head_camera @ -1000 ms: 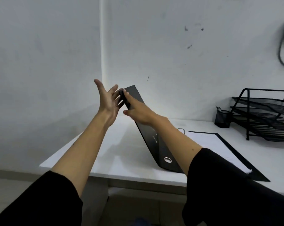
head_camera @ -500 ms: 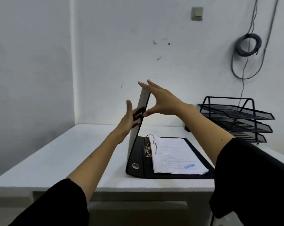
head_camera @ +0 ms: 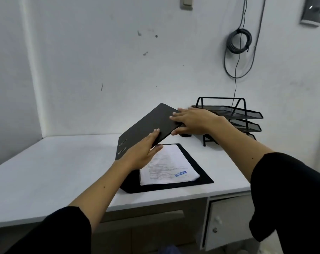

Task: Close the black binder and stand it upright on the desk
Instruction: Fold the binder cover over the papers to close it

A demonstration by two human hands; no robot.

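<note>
The black binder (head_camera: 152, 123) lies on the white desk (head_camera: 54, 171), its back cover flat and its front cover tilted halfway down over a stack of white papers (head_camera: 166, 167) with a blue stamp. My left hand (head_camera: 142, 153) grips the near edge of the front cover, thumb underneath and fingers on top. My right hand (head_camera: 194, 121) holds the cover's far right edge, fingers spread on its top face and thumb below. The binder's ring mechanism is hidden under the cover.
A black three-tier wire tray (head_camera: 232, 118) stands at the back right of the desk, close behind my right hand. A coiled cable (head_camera: 240, 41) hangs on the wall above it. A white drawer unit (head_camera: 227, 222) sits under the desk's right end.
The front cover has swung from upright over toward the right, down to about halfway over the papers. Both hands followed it, and the view dropped lower onto the desk.
</note>
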